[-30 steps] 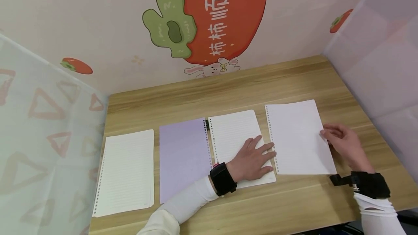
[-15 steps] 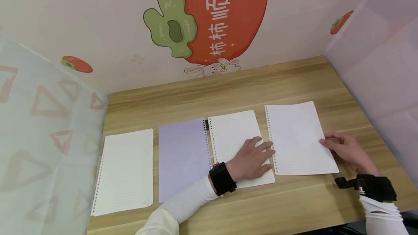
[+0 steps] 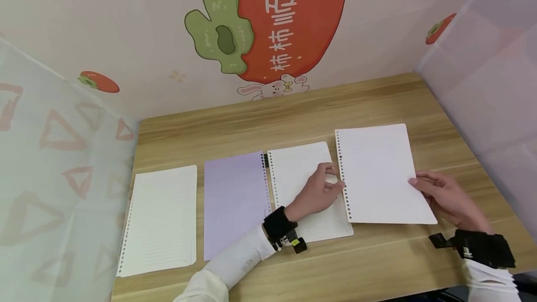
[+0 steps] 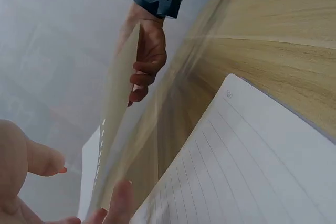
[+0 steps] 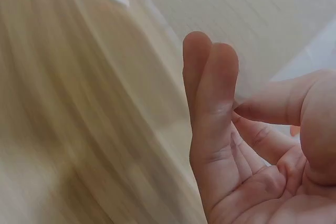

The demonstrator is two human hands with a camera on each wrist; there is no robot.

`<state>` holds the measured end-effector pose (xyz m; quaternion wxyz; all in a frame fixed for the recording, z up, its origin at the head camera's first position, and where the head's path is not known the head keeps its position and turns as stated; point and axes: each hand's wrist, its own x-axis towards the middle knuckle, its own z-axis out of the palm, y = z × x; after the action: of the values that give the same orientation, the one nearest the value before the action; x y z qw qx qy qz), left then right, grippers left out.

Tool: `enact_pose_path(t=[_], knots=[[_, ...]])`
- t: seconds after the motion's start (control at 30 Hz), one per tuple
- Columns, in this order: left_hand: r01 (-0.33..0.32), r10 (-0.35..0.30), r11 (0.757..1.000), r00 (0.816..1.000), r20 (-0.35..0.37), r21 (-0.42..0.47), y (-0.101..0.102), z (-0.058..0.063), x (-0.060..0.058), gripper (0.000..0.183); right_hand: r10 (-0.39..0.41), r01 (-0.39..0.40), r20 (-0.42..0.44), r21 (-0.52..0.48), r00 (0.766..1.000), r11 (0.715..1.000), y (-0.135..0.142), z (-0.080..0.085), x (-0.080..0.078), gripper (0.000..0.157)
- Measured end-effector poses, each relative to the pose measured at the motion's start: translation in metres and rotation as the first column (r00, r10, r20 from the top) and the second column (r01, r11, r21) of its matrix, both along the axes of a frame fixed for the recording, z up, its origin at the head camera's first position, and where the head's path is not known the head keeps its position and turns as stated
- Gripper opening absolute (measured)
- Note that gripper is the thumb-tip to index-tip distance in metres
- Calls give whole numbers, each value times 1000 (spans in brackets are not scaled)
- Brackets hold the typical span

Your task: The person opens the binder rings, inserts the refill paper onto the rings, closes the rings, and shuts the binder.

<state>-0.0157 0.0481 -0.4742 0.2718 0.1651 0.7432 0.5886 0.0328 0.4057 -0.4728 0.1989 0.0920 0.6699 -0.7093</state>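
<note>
My right hand [image 3: 455,199] pinches the right edge of a white loose-leaf sheet [image 3: 373,171] with a row of punched holes. In the left wrist view, this loose-leaf sheet [image 4: 118,87] is lifted off the table. My left hand [image 3: 314,192] hovers over the white lined page [image 3: 293,167], its thumb and fingers parted near the sheet's holed edge. That gap between thumb and fingers shows in the left wrist view, where I see the left hand [image 4: 31,177] close up. A purple page [image 3: 235,199] lies left of the lined page, with a small black binding piece [image 3: 266,160] between them.
More white lined loose-leaf paper [image 3: 163,218] lies at the table's left side, its edges slightly uneven. The wooden table [image 3: 272,120] meets a printed back wall [image 3: 147,36], with pale panels at both sides.
My left hand has risen from the lined page, turned, and parted its fingers by the sheet's holed edge. The right-hand sheet has lifted and shifted slightly left, still pinched at its right edge.
</note>
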Motion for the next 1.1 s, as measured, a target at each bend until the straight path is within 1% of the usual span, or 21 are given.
enact_pose_path(t=[0.07,0.13,0.2,0.3,0.37,0.5,0.57,0.63,0.7,0.77,0.83,0.9,0.97,1.1], knots=[[-40,36,999,995,93,38,-3,-1,-2,63,31,-31,-5,-28,1000,999,-10,1,-1,18],[-82,69,994,984,162,73,-8,-4,-5,60,64,-64,-1,-67,998,996,-22,2,-3,18],[-122,99,987,973,209,101,-16,-6,-7,56,95,-94,2,-110,995,989,-33,1,-6,19],[-162,130,979,964,231,124,-30,-7,-8,52,144,-141,5,-161,990,977,-49,-2,-11,20],[-177,142,975,960,240,131,-41,-8,-8,51,178,-176,-4,-182,984,968,-59,-5,-15,20],[-179,148,975,964,223,129,-61,-9,-6,51,242,-243,-31,-209,970,947,-74,-10,-21,22],[-180,151,975,966,208,127,-69,-8,-3,50,260,-263,-43,-203,965,943,-80,-12,-23,24],[-189,163,975,966,202,116,-76,-7,-1,50,261,-265,-50,-174,964,948,-86,-10,-26,25],[-206,181,973,962,205,107,-83,-5,1,49,252,-257,-51,-121,966,959,-94,-7,-29,28],[-227,204,969,957,209,94,-87,-3,4,48,232,-234,-46,-46,972,971,-102,-4,-32,33],[-243,222,967,954,203,83,-92,-3,6,48,218,-217,-42,38,975,976,-109,0,-35,41],[-249,230,966,953,199,74,-96,-3,9,49,202,-196,-39,115,979,974,-116,2,-38,48],[-253,239,965,954,180,61,-101,-3,12,50,192,-182,-37,183,981,966,-123,4,-41,53],[-259,253,965,957,145,28,-113,-4,18,51,189,-175,-26,274,982,946,-134,6,-48,54]])
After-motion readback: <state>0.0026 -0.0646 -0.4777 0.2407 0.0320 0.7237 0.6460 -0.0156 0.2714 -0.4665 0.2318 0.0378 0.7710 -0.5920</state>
